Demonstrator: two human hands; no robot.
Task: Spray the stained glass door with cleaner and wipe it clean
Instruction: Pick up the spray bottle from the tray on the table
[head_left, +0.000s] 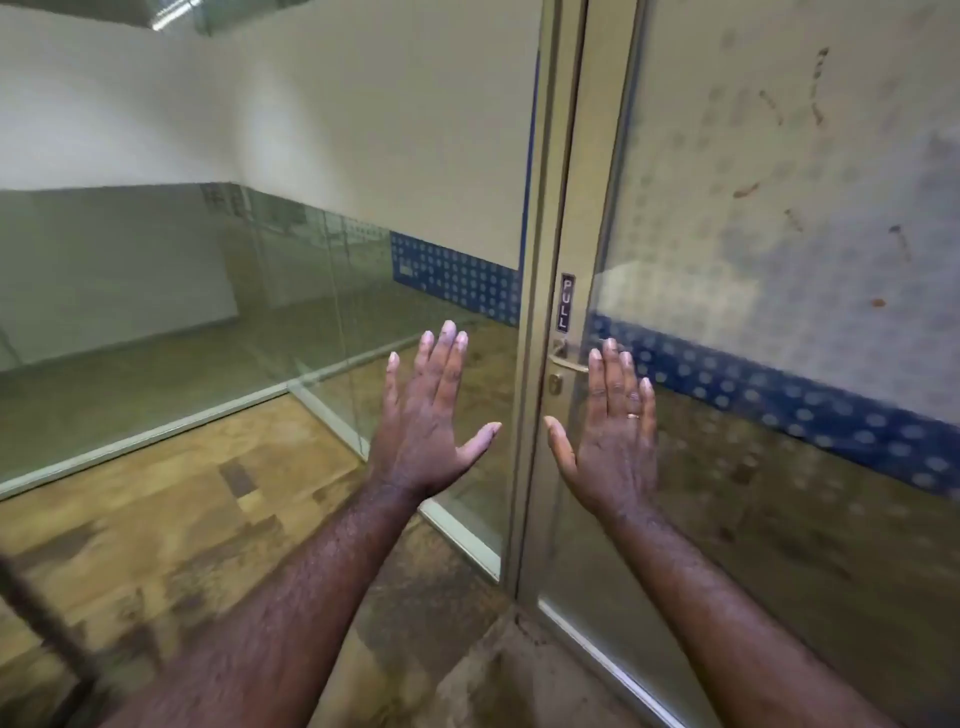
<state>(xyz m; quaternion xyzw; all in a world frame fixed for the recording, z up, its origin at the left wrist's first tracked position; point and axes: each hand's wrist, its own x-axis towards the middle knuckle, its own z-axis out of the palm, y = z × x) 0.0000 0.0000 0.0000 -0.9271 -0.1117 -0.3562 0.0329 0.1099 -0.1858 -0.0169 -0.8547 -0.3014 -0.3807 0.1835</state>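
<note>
Glass door smeared with reddish-brown stains; left hand and right hand raised before it, fingers spread wide, both empty.

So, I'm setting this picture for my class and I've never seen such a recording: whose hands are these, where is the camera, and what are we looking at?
There is no machine here. A person wears one wide-angle camera on the head, looking forward and down, so you see their own bare arms reaching out.

The left hand and the right hand are both spread open, fingers up, and hold nothing. The right hand wears a ring.

In front stands a glass door in a pale metal frame, with brownish stains smeared on its upper pane. A small PULL sign sits above the door handle. To the left is a glass wall.

No spray bottle or cloth shows, so cleaning appears not yet begun.
</note>
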